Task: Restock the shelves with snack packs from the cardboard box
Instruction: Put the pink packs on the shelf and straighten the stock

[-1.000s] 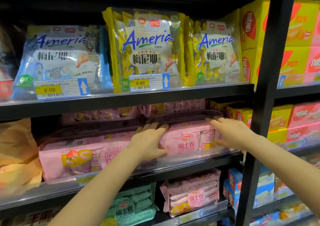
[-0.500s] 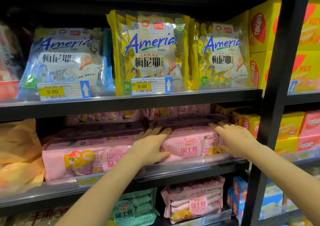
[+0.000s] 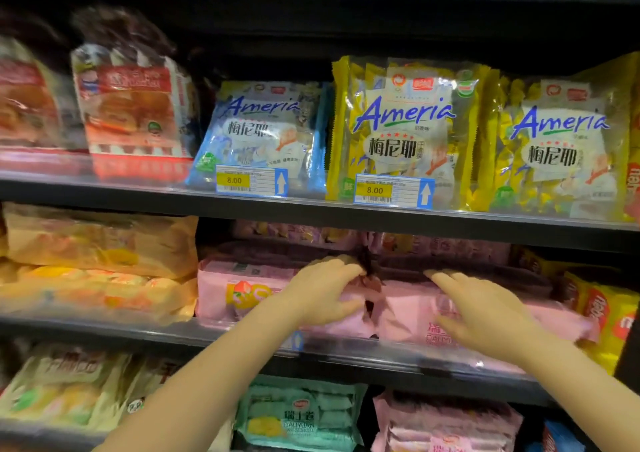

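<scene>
Your left hand point(image 3: 323, 290) is lying on the right end of a soft pink plastic snack pack with an orange peach print point(image 3: 242, 292), fingers bent over its top edge and thumb pressing its front face, so that you are gripping the pack where it is sitting on the dark metal middle shelf point(image 3: 138, 332). Your right hand point(image 3: 485, 313) is resting flat on a second pink snack pack with red lettering point(image 3: 408, 316), fingers stretched out and nearly straight, reaching over the pack's upper edge without closing round it. The two pink packs are lying side by side, their crimped ends meeting just between your hands, and more pink packs are stacked behind them in shadow. On the upper shelf, a blue-and-white Ameria bag point(image 3: 263, 136) and a yellow Ameria bag point(image 3: 401, 133) are standing upright behind price labels reading 8.00. A pale green snack pack point(image 3: 298, 417) is lying on the shelf below your left forearm.
</scene>
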Motion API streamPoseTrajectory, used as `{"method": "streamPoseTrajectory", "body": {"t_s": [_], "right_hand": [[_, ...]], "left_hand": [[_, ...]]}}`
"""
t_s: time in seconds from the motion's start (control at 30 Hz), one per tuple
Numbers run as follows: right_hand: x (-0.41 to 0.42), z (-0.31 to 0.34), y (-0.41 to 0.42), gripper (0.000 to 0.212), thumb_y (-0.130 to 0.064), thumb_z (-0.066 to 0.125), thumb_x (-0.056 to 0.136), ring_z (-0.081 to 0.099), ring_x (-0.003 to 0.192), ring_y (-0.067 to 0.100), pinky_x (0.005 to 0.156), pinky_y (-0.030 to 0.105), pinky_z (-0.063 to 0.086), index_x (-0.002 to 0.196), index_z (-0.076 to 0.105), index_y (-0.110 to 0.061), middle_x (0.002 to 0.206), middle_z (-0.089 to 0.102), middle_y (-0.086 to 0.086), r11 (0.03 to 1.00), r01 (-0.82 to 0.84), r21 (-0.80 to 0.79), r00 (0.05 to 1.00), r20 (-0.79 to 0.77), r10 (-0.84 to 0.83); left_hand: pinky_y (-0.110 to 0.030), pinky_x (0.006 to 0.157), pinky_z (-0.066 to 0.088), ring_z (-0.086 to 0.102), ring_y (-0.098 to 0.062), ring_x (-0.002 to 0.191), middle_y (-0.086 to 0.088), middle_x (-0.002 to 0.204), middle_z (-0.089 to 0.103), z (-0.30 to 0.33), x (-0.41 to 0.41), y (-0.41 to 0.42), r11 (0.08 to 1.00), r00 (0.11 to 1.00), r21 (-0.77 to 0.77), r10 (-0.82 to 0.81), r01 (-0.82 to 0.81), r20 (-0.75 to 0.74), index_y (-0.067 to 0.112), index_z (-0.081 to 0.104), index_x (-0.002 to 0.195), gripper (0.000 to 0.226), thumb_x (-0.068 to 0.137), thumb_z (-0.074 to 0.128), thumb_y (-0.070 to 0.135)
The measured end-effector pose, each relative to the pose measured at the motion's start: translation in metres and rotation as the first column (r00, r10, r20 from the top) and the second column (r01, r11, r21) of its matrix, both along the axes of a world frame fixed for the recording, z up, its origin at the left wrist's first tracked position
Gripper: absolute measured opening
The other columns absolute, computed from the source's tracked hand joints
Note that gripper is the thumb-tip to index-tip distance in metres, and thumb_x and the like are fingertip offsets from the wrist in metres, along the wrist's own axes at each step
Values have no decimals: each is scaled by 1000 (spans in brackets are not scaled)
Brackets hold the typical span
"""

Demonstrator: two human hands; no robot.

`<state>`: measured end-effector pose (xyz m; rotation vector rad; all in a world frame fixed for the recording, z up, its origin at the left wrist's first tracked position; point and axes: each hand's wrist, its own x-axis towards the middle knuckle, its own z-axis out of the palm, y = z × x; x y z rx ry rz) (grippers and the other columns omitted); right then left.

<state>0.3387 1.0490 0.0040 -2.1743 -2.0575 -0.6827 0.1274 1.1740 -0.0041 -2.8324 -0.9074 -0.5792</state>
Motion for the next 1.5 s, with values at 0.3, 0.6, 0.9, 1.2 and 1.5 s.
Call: {"method": "streamPoseTrajectory", "body": {"t_s": [0.3, 0.6, 0.9, 1.2, 1.5], "right_hand": [[-91, 3, 35, 58, -37, 69, 78, 64, 105, 21, 79, 33, 54, 131, 54, -18, 124, 62, -2, 949, -300, 100, 954, 43, 298], [-214, 32, 60, 47, -42, 63, 61, 72, 77, 13, 52, 26, 56, 100, 72, -18, 95, 74, -5, 826, -493, 273, 869, 116, 481], [-338, 88, 91, 45, -25, 79, 68, 71, 81, 25, 54, 35, 55, 109, 66, -11, 98, 72, 4, 748, -386, 540, 904, 58, 424], [-373, 147, 155, 56, -35, 52, 91, 56, 98, 27, 67, 35, 42, 139, 30, -17, 121, 53, 6, 835, -53, 548, 944, -244, 221], [-361, 161, 204, 45, -34, 61, 85, 58, 81, 31, 66, 39, 50, 115, 37, -11, 98, 58, 11, 876, 112, 470, 847, -507, 163]], "left_hand": [[-38, 99, 40, 48, -21, 118, -3, 128, 48, 10, -110, -1, 993, 988, 12, 117, -118, 98, 15, 51, 129, 49, 86, 57, 37], [-24, 100, 36, 48, -15, 118, 0, 129, 50, 48, -230, 0, 979, 963, 124, 131, -164, 235, 16, 56, 123, 40, 87, 60, 32], [-21, 97, 34, 44, -11, 119, 1, 129, 48, 115, -334, 53, 960, 942, 243, 54, -140, 330, 16, 54, 125, 39, 89, 59, 29], [-17, 85, 30, 45, -13, 116, -6, 133, 49, 159, -367, 127, 989, 859, 10, 124, -148, 496, 11, 44, 132, 51, 87, 62, 28], [-26, 90, 35, 45, -22, 125, -6, 141, 44, 160, -361, 159, 984, 822, -155, 158, -86, 547, 9, 30, 137, 62, 88, 60, 33]]}}
